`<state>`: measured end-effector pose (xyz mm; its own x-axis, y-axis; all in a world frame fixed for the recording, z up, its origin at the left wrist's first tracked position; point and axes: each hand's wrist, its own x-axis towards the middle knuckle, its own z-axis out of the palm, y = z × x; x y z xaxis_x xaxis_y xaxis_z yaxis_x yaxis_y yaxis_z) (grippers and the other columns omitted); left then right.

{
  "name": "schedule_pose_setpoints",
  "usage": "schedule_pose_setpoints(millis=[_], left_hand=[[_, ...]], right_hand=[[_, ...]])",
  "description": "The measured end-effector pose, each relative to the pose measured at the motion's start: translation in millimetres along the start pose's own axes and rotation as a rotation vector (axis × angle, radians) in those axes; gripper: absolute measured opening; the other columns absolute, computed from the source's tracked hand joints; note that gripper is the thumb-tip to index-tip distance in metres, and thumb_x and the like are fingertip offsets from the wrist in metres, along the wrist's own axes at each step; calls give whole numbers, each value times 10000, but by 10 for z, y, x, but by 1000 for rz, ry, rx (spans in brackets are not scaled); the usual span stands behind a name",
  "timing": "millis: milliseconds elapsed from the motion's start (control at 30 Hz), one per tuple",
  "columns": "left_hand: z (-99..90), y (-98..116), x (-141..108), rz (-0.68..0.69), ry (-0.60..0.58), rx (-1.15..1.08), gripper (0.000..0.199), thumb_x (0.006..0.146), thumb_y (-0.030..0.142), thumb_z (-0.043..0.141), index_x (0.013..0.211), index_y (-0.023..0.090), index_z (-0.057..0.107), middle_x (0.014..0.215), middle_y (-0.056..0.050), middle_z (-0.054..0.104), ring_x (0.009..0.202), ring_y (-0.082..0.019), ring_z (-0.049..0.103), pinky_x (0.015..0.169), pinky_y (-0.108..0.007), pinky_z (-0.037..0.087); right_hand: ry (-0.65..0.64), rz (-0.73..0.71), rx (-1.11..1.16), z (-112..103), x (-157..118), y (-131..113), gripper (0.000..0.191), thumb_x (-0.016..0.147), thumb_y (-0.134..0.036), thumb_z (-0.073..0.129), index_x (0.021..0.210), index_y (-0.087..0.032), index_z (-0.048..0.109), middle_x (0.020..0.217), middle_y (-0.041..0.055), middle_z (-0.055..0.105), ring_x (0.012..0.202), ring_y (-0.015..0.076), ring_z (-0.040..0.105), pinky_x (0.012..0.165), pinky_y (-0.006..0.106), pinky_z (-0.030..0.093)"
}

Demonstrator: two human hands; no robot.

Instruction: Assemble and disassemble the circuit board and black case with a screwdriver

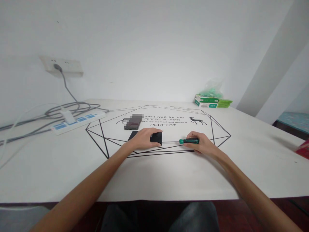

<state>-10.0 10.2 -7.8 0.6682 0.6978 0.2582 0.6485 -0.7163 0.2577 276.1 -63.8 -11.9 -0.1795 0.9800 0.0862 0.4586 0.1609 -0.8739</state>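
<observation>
My left hand (145, 139) grips a flat black box-like object (156, 138) near the middle of the white table, with the thumb and fingers at its right end. My right hand (199, 141) is wrapped round the green and black handle of a screwdriver (190, 141). The thin shaft points left, and its tip reaches the right edge of the black object; whether it enters a hole there is too small to tell. Just behind my left hand lies a dark phone (134, 123), partly blurred out.
A white power strip (78, 122) with a plugged-in charger and looped grey cables lies at the left. A wall socket (64, 65) is above it. Green and white boxes (206, 101) with a plastic bag stand at the back right. The table (169, 180) bears printed lines and lettering.
</observation>
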Motion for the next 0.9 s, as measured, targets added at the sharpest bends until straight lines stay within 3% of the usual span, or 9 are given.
schedule_pose_setpoints(millis=[167, 233, 367, 467, 600, 700, 900], left_hand=[[-4, 13, 1, -6, -6, 0, 640, 744, 551, 637, 1287, 226, 542, 1297, -63, 597, 1151, -278, 559, 968, -375, 426], [-7, 19, 2, -9, -12, 1, 646, 742, 551, 640, 1288, 220, 541, 1302, -65, 594, 1158, -278, 555, 978, -377, 420], [-8, 20, 3, -6, -7, 2, 652, 740, 547, 646, 1291, 216, 537, 1298, -67, 596, 1155, -275, 559, 978, -371, 419], [0, 10, 2, -5, -6, -3, 645, 742, 543, 647, 1291, 225, 537, 1300, -64, 595, 1158, -276, 556, 978, -373, 418], [6, 10, 5, -8, -3, -20, 658, 737, 542, 657, 1300, 226, 533, 1311, -68, 588, 1168, -286, 548, 980, -390, 415], [-21, 28, 8, -14, -13, -63, 654, 725, 525, 679, 1295, 235, 541, 1316, -65, 584, 1174, -287, 542, 994, -392, 404], [-125, 25, -4, 19, -118, -274, 789, 639, 418, 784, 1350, 247, 488, 1263, -80, 606, 1176, -282, 537, 1004, -392, 392]], right_hand=[[80, 0, -209, 3, 2, -15, 493, 785, -624, 560, 610, -163, 552, 428, -32, 425, 429, 100, 403, 451, 252, 299], [85, -27, -234, 3, 11, -15, 511, 805, -628, 529, 606, -159, 570, 444, -34, 410, 448, 95, 387, 453, 248, 287], [-35, -48, -69, 0, -4, -22, 390, 726, -545, 678, 834, -186, 572, 510, -57, 485, 411, 81, 391, 400, 222, 273], [-101, 19, 64, -2, -30, -25, 404, 696, -480, 732, 887, -209, 500, 433, -83, 473, 343, 86, 387, 352, 207, 230], [-72, 26, 100, 7, -37, -27, 371, 733, -505, 692, 743, -189, 499, 442, -43, 503, 331, 87, 423, 351, 219, 252], [-43, 28, 59, 3, -29, -33, 454, 785, -568, 615, 604, -178, 470, 434, -38, 464, 322, 59, 378, 367, 225, 252], [24, 30, 70, -53, -17, -32, 490, 785, -612, 592, 587, -176, 489, 426, -49, 424, 332, 59, 351, 375, 227, 233]])
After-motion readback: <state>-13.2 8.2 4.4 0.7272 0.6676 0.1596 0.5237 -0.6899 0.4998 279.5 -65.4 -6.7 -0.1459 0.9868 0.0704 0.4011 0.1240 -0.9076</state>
